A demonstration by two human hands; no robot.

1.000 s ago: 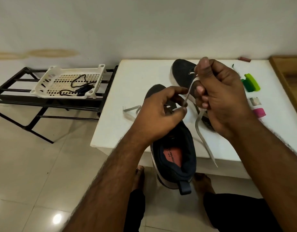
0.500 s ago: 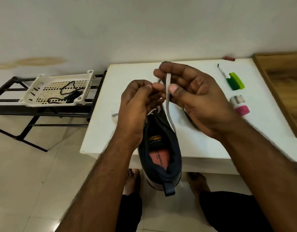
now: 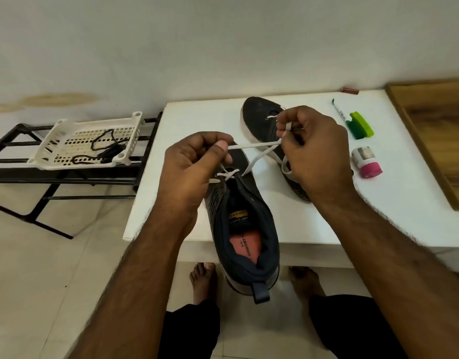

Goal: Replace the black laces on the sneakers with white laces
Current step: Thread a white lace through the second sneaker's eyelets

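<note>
A dark sneaker (image 3: pixel 245 224) lies on the white table (image 3: pixel 197 120), its heel hanging over the front edge. A white lace (image 3: pixel 251 146) runs through its upper eyelets. My left hand (image 3: pixel 194 169) pinches one end of that lace above the tongue. My right hand (image 3: pixel 313 151) pinches the other part, stretched taut between both hands. A second dark sneaker (image 3: pixel 259 112) lies behind, partly hidden by my right hand, with a white lace in its eyelets. Black laces (image 3: pixel 106 149) lie in a white basket (image 3: pixel 65 130).
The basket sits on a black metal rack (image 3: pixel 42 174) left of the table. A green marker (image 3: pixel 357 125), a pen (image 3: pixel 338 110), a small pink-capped container (image 3: pixel 366 161) and a red object (image 3: pixel 350 89) lie at the right. A wooden board (image 3: pixel 435 136) borders the table's right side.
My hands have moved apart, drawing the white lace taut sideways across the near sneaker. The right hand went right and uncovered the far sneaker's toe.
</note>
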